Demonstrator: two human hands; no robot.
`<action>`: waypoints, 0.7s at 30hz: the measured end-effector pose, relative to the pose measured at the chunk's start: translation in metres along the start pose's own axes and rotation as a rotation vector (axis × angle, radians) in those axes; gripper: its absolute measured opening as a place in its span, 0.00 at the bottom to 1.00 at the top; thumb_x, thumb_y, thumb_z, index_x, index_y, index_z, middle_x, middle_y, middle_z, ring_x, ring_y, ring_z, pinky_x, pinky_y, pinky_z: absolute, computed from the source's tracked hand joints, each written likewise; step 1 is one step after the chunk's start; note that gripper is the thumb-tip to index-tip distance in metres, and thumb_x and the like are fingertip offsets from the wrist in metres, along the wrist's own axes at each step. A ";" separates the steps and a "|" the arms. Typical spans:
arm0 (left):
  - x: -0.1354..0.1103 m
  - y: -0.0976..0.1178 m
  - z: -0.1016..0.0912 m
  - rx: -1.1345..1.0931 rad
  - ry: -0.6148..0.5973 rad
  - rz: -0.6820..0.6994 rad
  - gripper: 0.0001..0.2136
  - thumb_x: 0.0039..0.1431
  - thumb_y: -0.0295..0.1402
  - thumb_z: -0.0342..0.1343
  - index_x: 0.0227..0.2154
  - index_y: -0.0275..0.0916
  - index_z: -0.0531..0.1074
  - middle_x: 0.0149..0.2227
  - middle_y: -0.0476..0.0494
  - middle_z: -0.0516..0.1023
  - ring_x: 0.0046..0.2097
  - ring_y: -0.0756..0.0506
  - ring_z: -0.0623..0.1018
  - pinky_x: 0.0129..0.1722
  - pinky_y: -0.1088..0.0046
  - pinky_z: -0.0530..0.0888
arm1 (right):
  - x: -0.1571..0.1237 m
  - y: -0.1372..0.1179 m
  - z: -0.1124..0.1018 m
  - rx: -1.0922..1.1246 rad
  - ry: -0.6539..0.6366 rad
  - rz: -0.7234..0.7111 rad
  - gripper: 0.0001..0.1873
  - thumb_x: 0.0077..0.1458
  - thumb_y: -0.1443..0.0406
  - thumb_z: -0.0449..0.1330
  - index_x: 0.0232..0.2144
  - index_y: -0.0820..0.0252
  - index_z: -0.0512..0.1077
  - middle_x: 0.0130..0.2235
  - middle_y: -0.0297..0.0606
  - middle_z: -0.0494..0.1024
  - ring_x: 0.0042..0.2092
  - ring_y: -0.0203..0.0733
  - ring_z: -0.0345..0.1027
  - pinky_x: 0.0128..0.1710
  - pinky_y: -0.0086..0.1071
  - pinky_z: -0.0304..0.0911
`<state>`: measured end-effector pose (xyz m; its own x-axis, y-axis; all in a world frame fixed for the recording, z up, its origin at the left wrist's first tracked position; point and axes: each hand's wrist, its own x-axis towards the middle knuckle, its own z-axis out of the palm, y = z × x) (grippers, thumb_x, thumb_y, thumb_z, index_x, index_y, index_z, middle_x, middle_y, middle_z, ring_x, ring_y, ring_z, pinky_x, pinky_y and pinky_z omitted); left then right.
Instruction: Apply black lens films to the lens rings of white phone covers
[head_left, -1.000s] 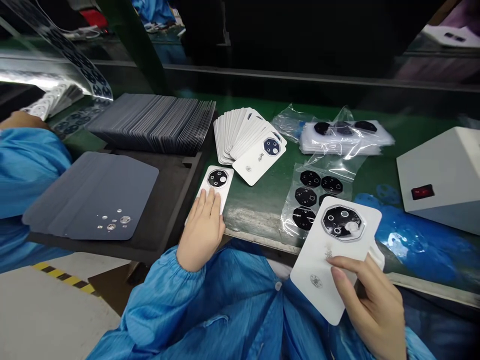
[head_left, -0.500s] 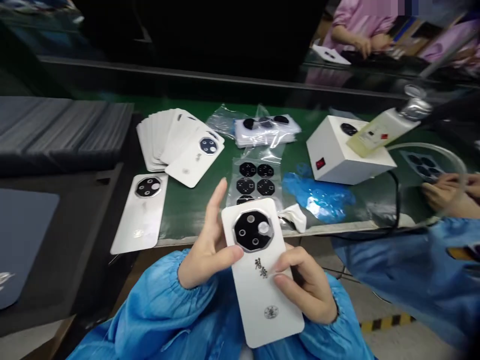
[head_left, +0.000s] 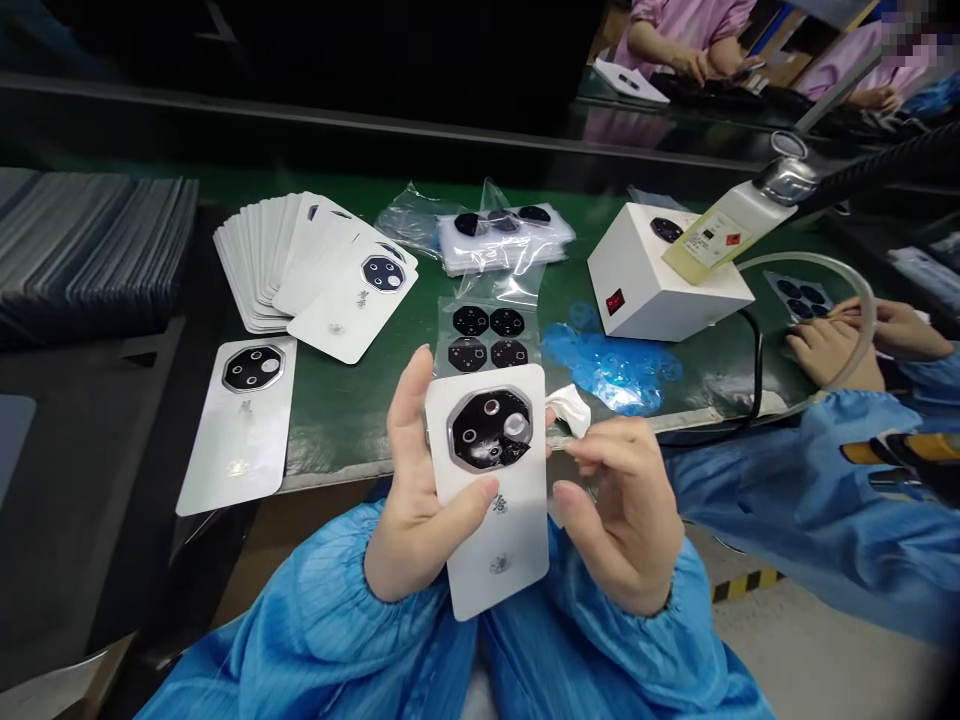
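A white phone back cover [head_left: 487, 560] with an eight-sided black camera plate [head_left: 487, 428] faces up in my left hand [head_left: 421, 490]. My left thumb presses on its face below the plate, and the fingers support it from behind and the side. At the plate's lower right there is a dark, jagged-looking patch; I cannot tell whether it is a reflection. Just right of the cover is my right hand [head_left: 626, 510], its thumb and forefinger apart, with nothing visible between them. A crumpled white cloth [head_left: 568, 408] lies beyond my right fingertips. Behind the cover is a clear sheet of black camera stickers [head_left: 471, 321].
Fanned white covers [head_left: 352, 310] and a single cover [head_left: 236, 425] lie left, near stacked dark panels [head_left: 90, 250]. Right are blue film pieces [head_left: 615, 365] and a white box [head_left: 660, 290] bearing a bottle [head_left: 724, 235]. A co-worker's hands [head_left: 840, 345] are at far right.
My right hand has come off the cover and moved slightly right. The cover is now more upright, its lower end nearer my left hand. The view has shifted a little to the right.
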<state>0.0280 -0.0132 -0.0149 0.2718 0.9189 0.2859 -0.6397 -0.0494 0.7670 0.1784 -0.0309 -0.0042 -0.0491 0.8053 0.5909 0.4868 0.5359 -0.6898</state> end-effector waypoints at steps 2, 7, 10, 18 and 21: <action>-0.003 -0.001 -0.001 0.063 0.006 0.043 0.38 0.56 0.16 0.49 0.60 0.63 0.46 0.59 0.52 0.66 0.56 0.38 0.70 0.54 0.50 0.69 | 0.005 -0.004 0.000 -0.055 -0.030 0.018 0.11 0.52 0.71 0.57 0.40 0.57 0.68 0.33 0.35 0.62 0.35 0.37 0.58 0.31 0.32 0.61; -0.004 -0.001 -0.001 0.186 0.056 0.125 0.37 0.53 0.13 0.51 0.60 0.55 0.52 0.58 0.53 0.67 0.56 0.44 0.71 0.58 0.64 0.67 | 0.007 -0.011 0.009 0.008 -0.029 0.061 0.09 0.51 0.71 0.57 0.36 0.57 0.68 0.33 0.34 0.61 0.36 0.35 0.60 0.37 0.34 0.63; -0.002 -0.002 -0.003 0.200 0.038 0.114 0.36 0.52 0.13 0.51 0.59 0.55 0.54 0.54 0.54 0.71 0.53 0.48 0.74 0.55 0.70 0.71 | 0.007 -0.011 0.012 0.002 -0.040 0.029 0.09 0.51 0.73 0.56 0.36 0.58 0.68 0.32 0.33 0.61 0.34 0.35 0.59 0.36 0.34 0.62; -0.003 -0.001 -0.006 0.290 0.129 -0.021 0.33 0.54 0.22 0.57 0.57 0.59 0.55 0.48 0.51 0.71 0.45 0.48 0.76 0.45 0.71 0.76 | 0.009 -0.012 0.014 -0.128 -0.074 -0.040 0.10 0.52 0.74 0.56 0.36 0.59 0.69 0.32 0.33 0.59 0.33 0.34 0.57 0.28 0.30 0.58; -0.001 0.002 -0.005 0.291 0.155 -0.073 0.29 0.56 0.24 0.56 0.56 0.60 0.56 0.46 0.51 0.71 0.42 0.47 0.76 0.42 0.69 0.77 | 0.009 -0.013 0.013 -0.112 -0.074 -0.041 0.10 0.52 0.74 0.55 0.36 0.58 0.69 0.32 0.33 0.59 0.32 0.34 0.57 0.27 0.31 0.59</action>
<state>0.0230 -0.0128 -0.0167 0.1819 0.9717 0.1507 -0.3848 -0.0707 0.9203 0.1605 -0.0269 0.0048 -0.1329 0.8022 0.5821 0.5776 0.5400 -0.6122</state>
